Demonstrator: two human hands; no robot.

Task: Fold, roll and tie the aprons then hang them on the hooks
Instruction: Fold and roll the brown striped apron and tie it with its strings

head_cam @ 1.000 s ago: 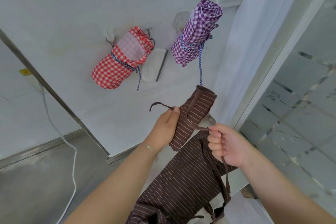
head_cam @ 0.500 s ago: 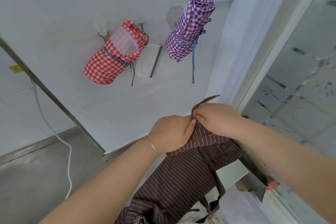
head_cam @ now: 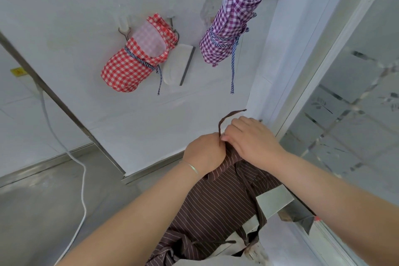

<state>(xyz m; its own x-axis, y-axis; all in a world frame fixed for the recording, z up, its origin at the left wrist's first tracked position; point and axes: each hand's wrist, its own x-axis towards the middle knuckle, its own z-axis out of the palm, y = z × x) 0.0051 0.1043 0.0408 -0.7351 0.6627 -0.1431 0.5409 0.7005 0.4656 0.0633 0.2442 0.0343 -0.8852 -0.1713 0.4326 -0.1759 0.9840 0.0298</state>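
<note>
Left hand point(head_cam: 204, 153) & right hand point(head_cam: 251, 142) pinch brown strap point(head_cam: 226, 117) atop brown striped apron point(head_cam: 216, 203), frame 5 o'clock. Tying step, prob.; next: cinch knot, hang near red roll point(head_cam: 135, 65).

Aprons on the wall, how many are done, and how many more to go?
Two look done: the red apron and purple apron hang rolled and tied. Both hands, left and right, hold the brown apron and its strap. It is mostly unrolled, so rolling, tying and hanging remain.
</note>
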